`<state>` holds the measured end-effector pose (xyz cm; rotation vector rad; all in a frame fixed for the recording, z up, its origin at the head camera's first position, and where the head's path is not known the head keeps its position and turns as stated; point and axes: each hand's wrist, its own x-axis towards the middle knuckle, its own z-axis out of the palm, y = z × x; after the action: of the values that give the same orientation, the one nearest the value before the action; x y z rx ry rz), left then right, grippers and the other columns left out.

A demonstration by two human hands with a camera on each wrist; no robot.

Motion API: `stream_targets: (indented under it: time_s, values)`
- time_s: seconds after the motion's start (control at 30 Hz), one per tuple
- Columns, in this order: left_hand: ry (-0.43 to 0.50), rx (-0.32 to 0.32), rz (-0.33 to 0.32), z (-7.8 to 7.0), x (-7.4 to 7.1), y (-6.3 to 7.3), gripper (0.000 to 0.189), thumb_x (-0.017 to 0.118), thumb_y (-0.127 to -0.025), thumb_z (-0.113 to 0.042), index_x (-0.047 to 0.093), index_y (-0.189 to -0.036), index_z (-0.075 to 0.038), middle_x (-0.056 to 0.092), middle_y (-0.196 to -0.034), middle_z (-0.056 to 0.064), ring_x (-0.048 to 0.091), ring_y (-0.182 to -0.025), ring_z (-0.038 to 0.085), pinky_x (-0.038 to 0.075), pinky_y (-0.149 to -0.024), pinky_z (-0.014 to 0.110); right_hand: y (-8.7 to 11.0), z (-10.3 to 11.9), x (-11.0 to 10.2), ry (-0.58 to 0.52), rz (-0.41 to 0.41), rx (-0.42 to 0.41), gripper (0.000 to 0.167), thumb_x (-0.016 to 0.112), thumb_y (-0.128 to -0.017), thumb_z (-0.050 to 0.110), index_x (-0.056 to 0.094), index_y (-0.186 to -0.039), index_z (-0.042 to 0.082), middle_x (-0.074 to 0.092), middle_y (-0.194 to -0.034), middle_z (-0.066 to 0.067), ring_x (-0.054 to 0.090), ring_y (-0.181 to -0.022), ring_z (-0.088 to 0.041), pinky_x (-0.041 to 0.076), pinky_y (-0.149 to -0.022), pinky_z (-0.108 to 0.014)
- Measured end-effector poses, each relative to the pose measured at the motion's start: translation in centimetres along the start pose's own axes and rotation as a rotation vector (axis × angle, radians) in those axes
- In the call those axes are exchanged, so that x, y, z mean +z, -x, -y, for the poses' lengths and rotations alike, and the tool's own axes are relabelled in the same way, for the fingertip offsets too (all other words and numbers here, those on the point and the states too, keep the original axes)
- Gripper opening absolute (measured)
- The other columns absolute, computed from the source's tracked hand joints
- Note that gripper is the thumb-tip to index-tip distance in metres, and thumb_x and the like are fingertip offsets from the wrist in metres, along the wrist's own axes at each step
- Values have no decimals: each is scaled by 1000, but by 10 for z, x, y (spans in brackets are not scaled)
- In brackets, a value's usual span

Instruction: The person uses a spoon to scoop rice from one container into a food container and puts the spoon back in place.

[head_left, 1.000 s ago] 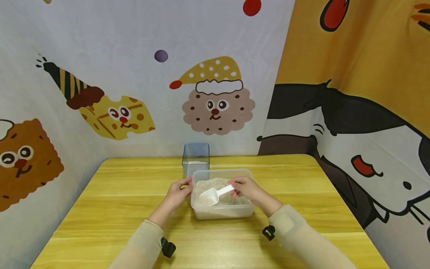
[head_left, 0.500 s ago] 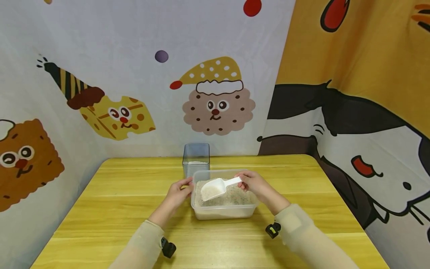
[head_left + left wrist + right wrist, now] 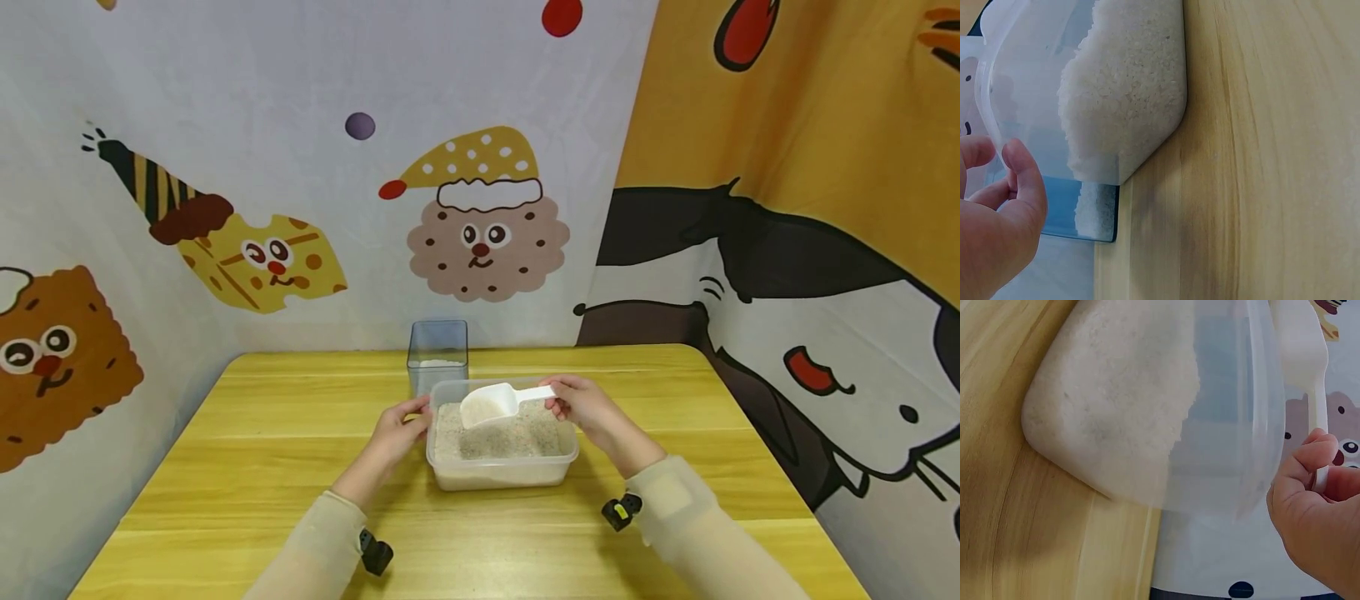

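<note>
A clear plastic tub (image 3: 501,477) of rice (image 3: 495,444) stands on the table. My right hand (image 3: 592,410) grips the handle of a white scoop (image 3: 506,402), which is raised over the tub with rice in its bowl. In the right wrist view, the fingers (image 3: 1319,450) curl round the handle beyond the tub's rim. My left hand (image 3: 395,432) is at the tub's left side. Seen from the left wrist, its thumb and fingers (image 3: 1025,175) pinch the rim.
Close behind the tub's left corner stands a tall bluish see-through container (image 3: 438,354), partly filled with rice. The wooden table (image 3: 300,433) ends at a cartoon-printed cloth (image 3: 300,108). Dark wrist cameras sit on both sleeves.
The scoop has risen out of the rice, moving back and to the right with my right hand, and levelled out with rice in it. My left hand stays on the rim.
</note>
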<state>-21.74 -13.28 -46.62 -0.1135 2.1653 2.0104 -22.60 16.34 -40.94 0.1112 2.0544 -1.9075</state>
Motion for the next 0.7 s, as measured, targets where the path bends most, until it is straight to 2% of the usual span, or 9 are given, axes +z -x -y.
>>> stream_targets:
  time_s: [0.3, 0.7]
  values:
    - [0, 5, 7, 1, -2, -1, 44, 55, -95, -9, 48, -136, 4, 51, -119, 15, 54, -88, 7, 50, -74, 20, 0, -1, -4, -73, 0, -7, 29, 34, -103, 9, 50, -118, -11, 57, -69, 2, 48, -60, -5, 40, -56, -16]
    - [-1, -5, 4, 1, -1, -1, 43, 56, -94, -9, 48, -136, 3, 52, -115, 11, 55, -88, 7, 50, -76, 23, 2, 0, -7, -86, -8, -2, 31, 33, -103, 12, 49, -120, -10, 57, -71, 3, 47, -62, -5, 40, -57, -16]
